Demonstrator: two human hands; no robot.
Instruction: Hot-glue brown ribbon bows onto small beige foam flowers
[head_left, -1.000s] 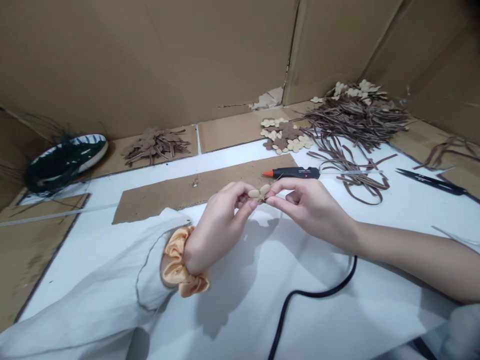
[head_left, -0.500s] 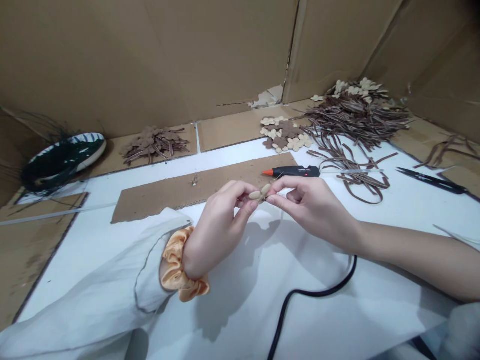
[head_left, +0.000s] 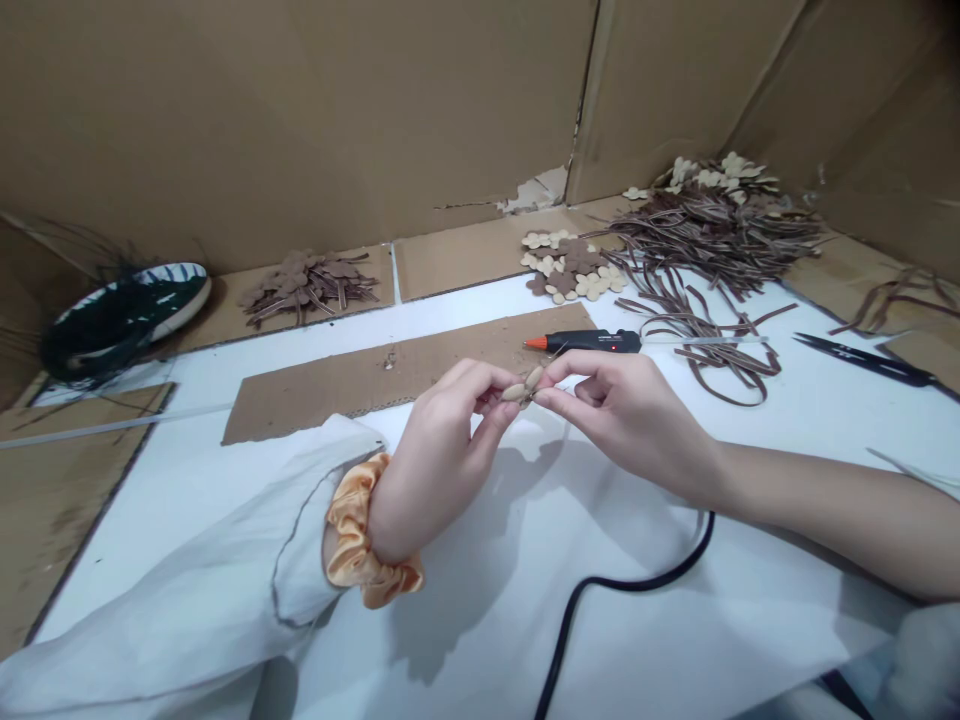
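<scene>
A small beige flower cutout (head_left: 517, 392) is held up between both hands, its petals partly hidden by fingers. My left hand (head_left: 454, 455), with an orange scrunchie (head_left: 367, 545) at the wrist, pinches one side of it between thumb and forefinger. From the right, my right hand (head_left: 619, 420) grips the other side with its fingertips. Just beyond the hands lies a black glue gun (head_left: 592, 342) with an orange tip and a lit red light. Under the tip is a brown cardboard strip (head_left: 322, 400).
Flower cutouts (head_left: 574, 268) lie behind the glue gun. Brown strips (head_left: 712, 240) are heaped at the back right, near black scissors (head_left: 862, 360). Flowers with strips (head_left: 307, 285) sit back left, beside a bowl of dark threads (head_left: 127, 315). A black cable (head_left: 592, 582) crosses the white board.
Both hands stay almost in place. The flower cutout has shifted and turned very slightly between the fingertips, its petals now closer to my right hand.
</scene>
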